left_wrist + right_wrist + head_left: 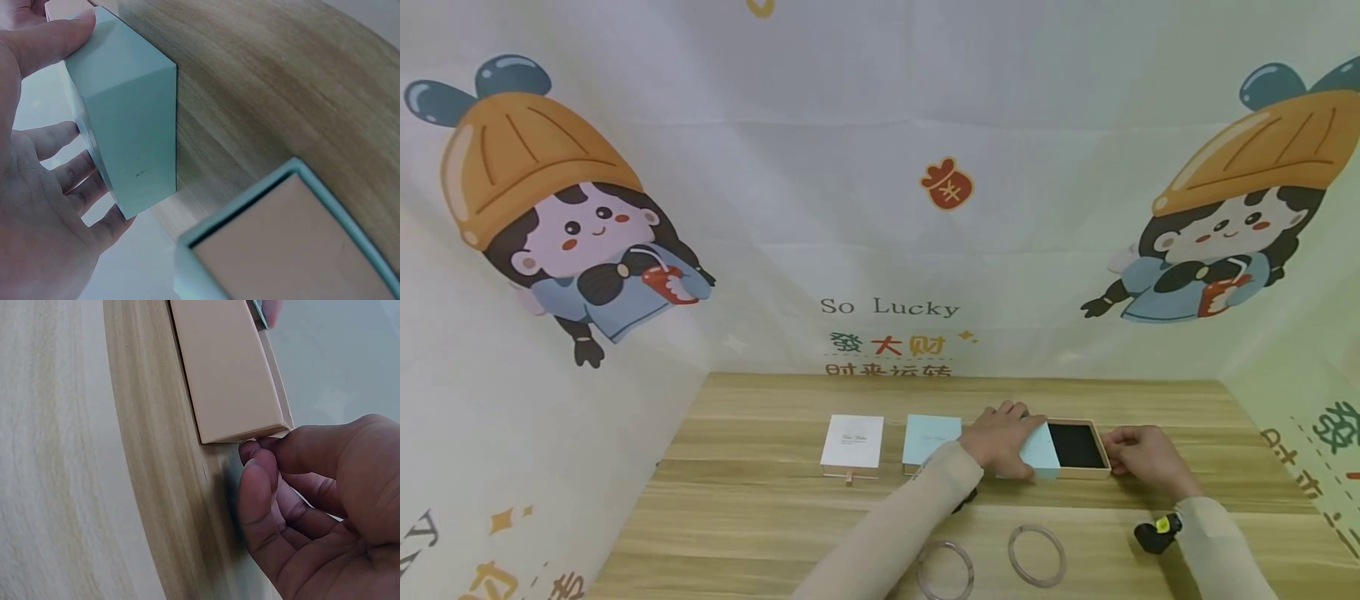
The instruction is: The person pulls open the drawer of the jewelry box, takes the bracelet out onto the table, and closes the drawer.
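Observation:
My left hand grips the light blue sleeve of a drawer box, with the thumb on one side and the fingers over the top toward the other. Out of its right end juts a peach-edged drawer with a black inside. At the drawer's outer end, my right hand pinches with thumb and fingertips. In the right wrist view the fingers meet right at the peach end wall; any pull tab there is hidden by them.
Left of my hands stand a second light blue box, partly behind my left forearm, and a white box with a small ribbon tab. Nearer me on the wooden table lie two bangles, one partly covered by the left sleeve. A printed cloth hangs behind.

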Action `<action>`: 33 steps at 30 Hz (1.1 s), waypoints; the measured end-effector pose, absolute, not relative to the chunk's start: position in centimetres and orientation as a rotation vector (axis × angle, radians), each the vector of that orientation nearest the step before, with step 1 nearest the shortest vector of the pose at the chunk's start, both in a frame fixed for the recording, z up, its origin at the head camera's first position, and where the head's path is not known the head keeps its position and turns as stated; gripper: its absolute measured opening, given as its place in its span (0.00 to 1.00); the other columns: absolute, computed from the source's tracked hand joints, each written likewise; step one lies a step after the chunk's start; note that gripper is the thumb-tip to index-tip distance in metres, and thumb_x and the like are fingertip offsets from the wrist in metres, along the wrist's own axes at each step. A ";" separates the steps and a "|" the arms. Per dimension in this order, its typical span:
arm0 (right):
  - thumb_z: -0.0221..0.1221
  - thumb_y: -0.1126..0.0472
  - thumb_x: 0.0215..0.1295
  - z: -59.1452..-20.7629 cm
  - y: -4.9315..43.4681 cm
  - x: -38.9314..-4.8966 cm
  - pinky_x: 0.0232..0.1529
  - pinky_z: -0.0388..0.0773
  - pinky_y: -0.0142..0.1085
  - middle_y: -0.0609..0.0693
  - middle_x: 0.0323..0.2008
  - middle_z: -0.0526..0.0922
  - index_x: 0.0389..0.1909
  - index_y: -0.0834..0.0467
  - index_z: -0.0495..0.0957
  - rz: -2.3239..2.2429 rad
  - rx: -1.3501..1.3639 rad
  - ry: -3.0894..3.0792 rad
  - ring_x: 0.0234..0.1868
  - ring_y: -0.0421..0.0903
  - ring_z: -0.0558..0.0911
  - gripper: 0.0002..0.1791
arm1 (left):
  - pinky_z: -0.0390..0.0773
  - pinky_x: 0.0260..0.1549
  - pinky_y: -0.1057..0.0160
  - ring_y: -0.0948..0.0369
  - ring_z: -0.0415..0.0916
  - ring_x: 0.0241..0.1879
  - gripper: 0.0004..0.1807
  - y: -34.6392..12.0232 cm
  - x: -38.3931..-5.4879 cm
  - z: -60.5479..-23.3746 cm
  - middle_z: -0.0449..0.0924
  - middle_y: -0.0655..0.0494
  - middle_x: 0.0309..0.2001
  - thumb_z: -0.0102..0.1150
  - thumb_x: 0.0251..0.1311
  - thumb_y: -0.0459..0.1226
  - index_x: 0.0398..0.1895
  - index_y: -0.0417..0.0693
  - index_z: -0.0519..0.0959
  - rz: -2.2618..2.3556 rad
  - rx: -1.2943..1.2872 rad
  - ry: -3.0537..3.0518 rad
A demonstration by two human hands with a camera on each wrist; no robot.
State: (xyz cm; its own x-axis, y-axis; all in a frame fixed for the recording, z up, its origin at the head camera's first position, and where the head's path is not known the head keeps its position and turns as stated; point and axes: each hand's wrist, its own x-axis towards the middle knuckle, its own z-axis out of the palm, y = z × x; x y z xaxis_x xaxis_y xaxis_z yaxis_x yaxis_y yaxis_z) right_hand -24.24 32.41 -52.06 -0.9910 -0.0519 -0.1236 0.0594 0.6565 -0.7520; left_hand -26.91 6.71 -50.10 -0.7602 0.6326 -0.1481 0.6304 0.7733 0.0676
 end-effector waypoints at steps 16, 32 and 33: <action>0.52 0.68 0.74 -52.3 31.6 -24.2 0.30 0.83 0.33 0.57 0.32 0.86 0.47 0.76 0.80 -1.255 0.023 2.746 0.29 0.41 0.82 0.14 | 0.65 0.70 0.63 0.66 0.61 0.70 0.48 6.8 -26.8 -49.8 0.64 0.65 0.72 0.66 0.59 0.60 0.80 0.68 0.57 0.019 0.986 2.792; 0.54 0.70 0.72 -52.8 29.0 -24.4 0.31 0.84 0.34 0.55 0.30 0.86 0.46 0.75 0.81 -1.364 -0.033 2.662 0.29 0.42 0.83 0.12 | 0.69 0.66 0.64 0.67 0.64 0.65 0.48 6.9 -27.1 -50.2 0.67 0.65 0.69 0.68 0.56 0.61 0.80 0.67 0.59 0.048 0.985 2.811; 0.53 0.70 0.72 -52.8 28.8 -24.4 0.31 0.84 0.34 0.55 0.30 0.86 0.45 0.75 0.81 -1.369 -0.045 2.659 0.29 0.42 0.83 0.12 | 0.69 0.65 0.65 0.67 0.64 0.65 0.48 6.9 -27.1 -50.2 0.67 0.66 0.69 0.69 0.56 0.61 0.79 0.67 0.59 0.053 0.986 2.813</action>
State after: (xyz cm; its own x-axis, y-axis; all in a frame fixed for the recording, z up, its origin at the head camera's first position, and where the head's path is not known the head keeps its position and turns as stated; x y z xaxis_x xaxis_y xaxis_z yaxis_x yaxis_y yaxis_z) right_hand -24.37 28.81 -52.81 -0.9883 -0.0949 -0.1196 0.0421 0.5832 -0.8113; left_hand -27.14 6.89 -50.22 -0.7698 0.6231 -0.1384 0.6174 0.7819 0.0861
